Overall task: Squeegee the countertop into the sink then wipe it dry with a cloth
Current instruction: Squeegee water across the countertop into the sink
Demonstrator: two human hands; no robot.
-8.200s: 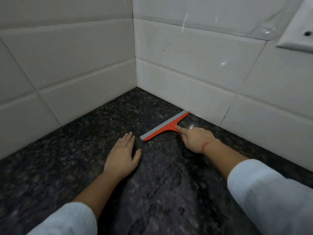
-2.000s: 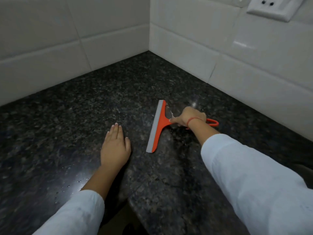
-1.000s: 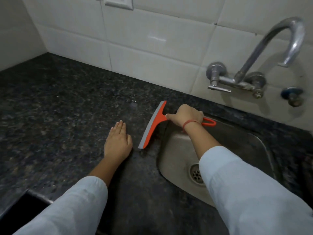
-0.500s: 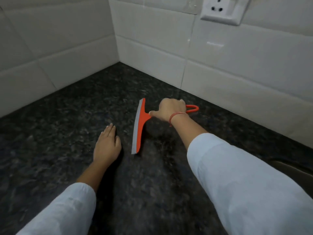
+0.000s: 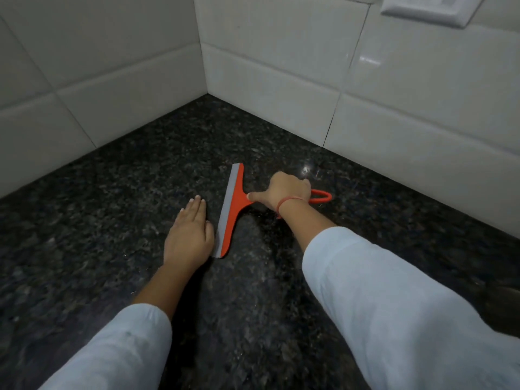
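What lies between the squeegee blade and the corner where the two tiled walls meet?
Nothing. In the head view the stretch from the orange squeegee to the tiled corner is bare dark granite countertop.

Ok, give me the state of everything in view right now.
Squeegee: blade down on the counter, gripped by its handle.
Right hand: closed on the handle.
Left hand: flat on the counter, empty.
Counter: no puddles that I can make out.

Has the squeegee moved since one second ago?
Yes. The squeegee then lay beside the sink; now it lies near the tiled corner, sink out of view.
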